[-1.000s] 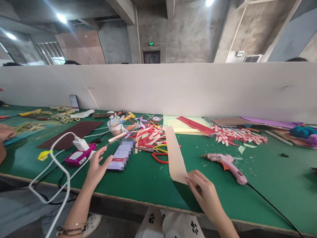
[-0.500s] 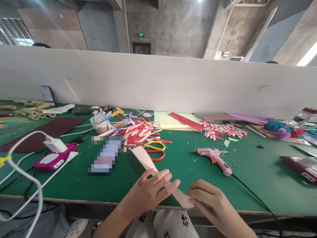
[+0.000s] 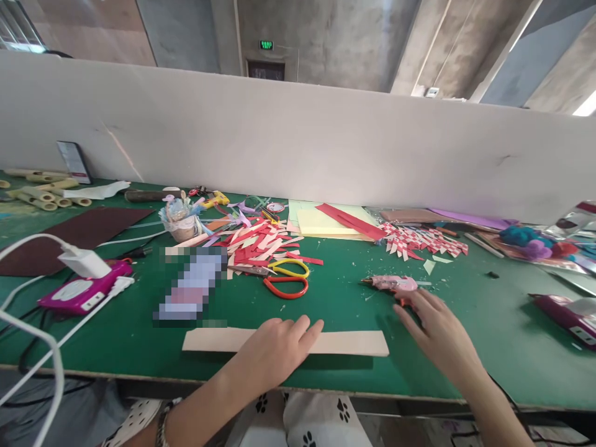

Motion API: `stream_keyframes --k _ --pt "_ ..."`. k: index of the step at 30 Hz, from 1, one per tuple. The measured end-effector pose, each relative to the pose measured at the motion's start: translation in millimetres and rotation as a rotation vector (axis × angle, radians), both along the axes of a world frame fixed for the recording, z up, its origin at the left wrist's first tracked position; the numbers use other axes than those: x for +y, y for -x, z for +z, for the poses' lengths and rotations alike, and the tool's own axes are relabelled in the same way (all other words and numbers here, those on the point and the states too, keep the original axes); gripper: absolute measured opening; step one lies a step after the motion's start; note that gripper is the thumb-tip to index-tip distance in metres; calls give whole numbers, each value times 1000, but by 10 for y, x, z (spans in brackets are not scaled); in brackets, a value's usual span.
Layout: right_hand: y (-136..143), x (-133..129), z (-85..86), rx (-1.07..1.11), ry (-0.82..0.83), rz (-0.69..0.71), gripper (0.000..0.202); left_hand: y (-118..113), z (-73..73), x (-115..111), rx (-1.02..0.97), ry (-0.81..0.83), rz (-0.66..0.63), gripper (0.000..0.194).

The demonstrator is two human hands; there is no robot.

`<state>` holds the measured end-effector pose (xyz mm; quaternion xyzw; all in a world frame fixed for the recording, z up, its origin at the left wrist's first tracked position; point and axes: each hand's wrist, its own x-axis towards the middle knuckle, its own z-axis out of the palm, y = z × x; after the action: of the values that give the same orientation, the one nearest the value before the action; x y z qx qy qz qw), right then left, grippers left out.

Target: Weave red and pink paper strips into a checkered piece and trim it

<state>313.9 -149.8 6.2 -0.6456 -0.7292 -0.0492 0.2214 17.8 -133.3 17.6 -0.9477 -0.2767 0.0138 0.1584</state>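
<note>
A long pale pink paper strip [image 3: 349, 343] lies sideways near the front edge of the green table. My left hand [image 3: 284, 347] rests across its middle, palm down; the fingers lie loosely over the strip. Over to the right, my right hand [image 3: 431, 323] reaches onto the pink glue gun [image 3: 391, 283], with its fingers apart at the gun's body and covering the handle. Between the strip and a heap of red and pink paper pieces [image 3: 261, 242] lie scissors with one yellow and one red handle loop [image 3: 286, 294].
A phone [image 3: 193, 287] and a magenta power strip [image 3: 86, 292] with white cables are on the left. Yellow paper sheets [image 3: 321, 226] and red-white woven pieces [image 3: 414, 241] sit at the back. Another magenta power strip [image 3: 565, 316] stands far right.
The paper strip has gone from slanted and held by both hands to lying sideways under my left hand. My right hand has let go of it and moved right onto the glue gun.
</note>
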Motion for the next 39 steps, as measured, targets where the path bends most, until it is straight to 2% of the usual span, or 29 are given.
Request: stream_keyframes --k 1,3,5,7,11,15,24,26,29,31,34,36,39 --pt "-74 53 -95 -94 -64 -110 30 -3 -17 -9 13 6 13 45" --pt "-205 147 -272 -209 -56 -224 35 -17 -52 -29 26 31 19 43" --pt "-299 210 -393 -212 -15 -249 37 -35 -80 -46 37 61 15 43" --pt "-356 244 -444 -156 26 -251 40 -50 -94 -59 41 82 27 43" --pt "-434 258 -428 -36 113 -231 39 -67 -87 -70 34 89 43 43" --pt "-544 219 -450 -7 90 -171 33 -69 -69 -66 27 93 46 43" --pt "-894 168 -602 -88 57 -294 36 -62 -46 -50 35 105 37 44" --pt "-889 170 -553 -152 45 -303 35 -64 -5 -43 59 109 32 48" --pt "-669 116 -341 -289 -75 -324 38 -80 53 -30 94 133 40 55" --pt "-370 37 -136 -244 -207 -214 39 -103 75 -23 90 153 50 56" --pt "200 -105 134 -113 -305 174 31 -153 84 -22 43 171 50 45" --pt "549 -175 227 -196 -242 439 30 -182 93 -27 -4 171 32 31" --pt "874 -207 247 -286 -188 578 13 -187 138 -33 -70 165 -23 8"
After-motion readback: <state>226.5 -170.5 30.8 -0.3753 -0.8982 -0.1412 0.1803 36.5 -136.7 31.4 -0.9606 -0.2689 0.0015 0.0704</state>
